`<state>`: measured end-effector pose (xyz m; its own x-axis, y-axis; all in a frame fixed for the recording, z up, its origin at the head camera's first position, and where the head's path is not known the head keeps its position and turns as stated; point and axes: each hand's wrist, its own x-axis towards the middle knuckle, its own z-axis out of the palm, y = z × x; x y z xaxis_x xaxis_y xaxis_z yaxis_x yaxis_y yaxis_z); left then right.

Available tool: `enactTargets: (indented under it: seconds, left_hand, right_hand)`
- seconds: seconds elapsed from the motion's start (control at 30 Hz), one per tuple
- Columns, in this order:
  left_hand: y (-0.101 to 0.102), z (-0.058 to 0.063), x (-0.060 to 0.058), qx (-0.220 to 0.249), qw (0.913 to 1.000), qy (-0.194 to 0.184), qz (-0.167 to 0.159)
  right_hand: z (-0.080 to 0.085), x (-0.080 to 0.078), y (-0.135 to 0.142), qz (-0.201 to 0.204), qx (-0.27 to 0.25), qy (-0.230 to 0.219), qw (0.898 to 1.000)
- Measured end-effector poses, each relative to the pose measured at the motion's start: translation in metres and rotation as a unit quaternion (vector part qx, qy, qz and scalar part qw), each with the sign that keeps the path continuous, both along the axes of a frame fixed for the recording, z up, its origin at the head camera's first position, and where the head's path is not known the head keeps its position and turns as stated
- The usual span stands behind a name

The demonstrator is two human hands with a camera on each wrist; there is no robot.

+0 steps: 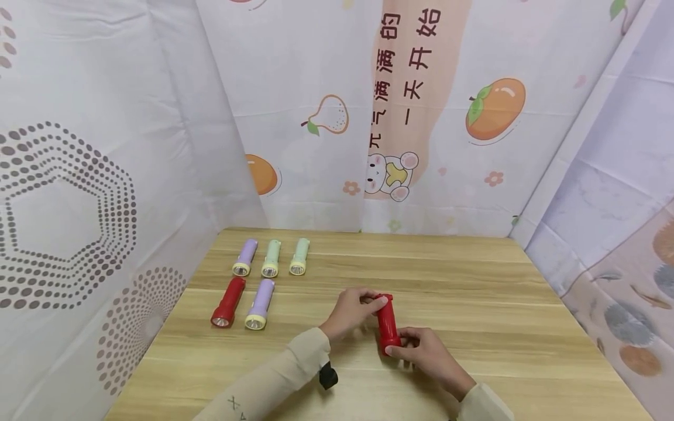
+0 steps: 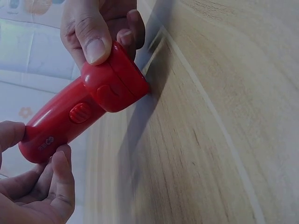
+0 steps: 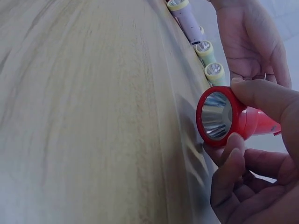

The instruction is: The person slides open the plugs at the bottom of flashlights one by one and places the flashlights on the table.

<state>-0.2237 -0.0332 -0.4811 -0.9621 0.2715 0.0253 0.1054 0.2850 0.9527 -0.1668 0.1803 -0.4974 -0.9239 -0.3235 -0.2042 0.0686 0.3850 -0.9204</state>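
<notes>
Both hands hold one red flashlight [image 1: 387,325] over the middle of the wooden table. At its tail end, the left hand [image 1: 354,313] pinches it between thumb and fingers. My right hand [image 1: 429,354] grips the wider lamp head from the right. In the left wrist view a ribbed switch [image 2: 80,113] shows on the flashlight's body. The right wrist view looks into its silvery reflector [image 3: 217,115], which faces toward the near side, close over the table.
On the left of the table [image 1: 474,280] lie another red flashlight [image 1: 229,302], a nearer purple one [image 1: 260,304], a farther purple one [image 1: 246,257], and two green ones, left [image 1: 271,258] and right [image 1: 300,256]. A patterned curtain [image 1: 316,175] hangs behind.
</notes>
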Motion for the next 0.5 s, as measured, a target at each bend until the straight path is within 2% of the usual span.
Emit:
enactTargets:
  seconds: [0.3,0.5]
  left_hand:
    - [0.0032,-0.0013,0.0007,-0.004,1.0,0.002,0.005]
    - [0.0026,0.0034,0.0059,-0.023,0.999,0.04,-0.001]
  right_hand:
    - [-0.0041,-0.0019,0.0033,-0.007,0.001,0.001,1.0]
    - [-0.0048,-0.0034,0.0025,-0.002,0.0,0.009,1.0]
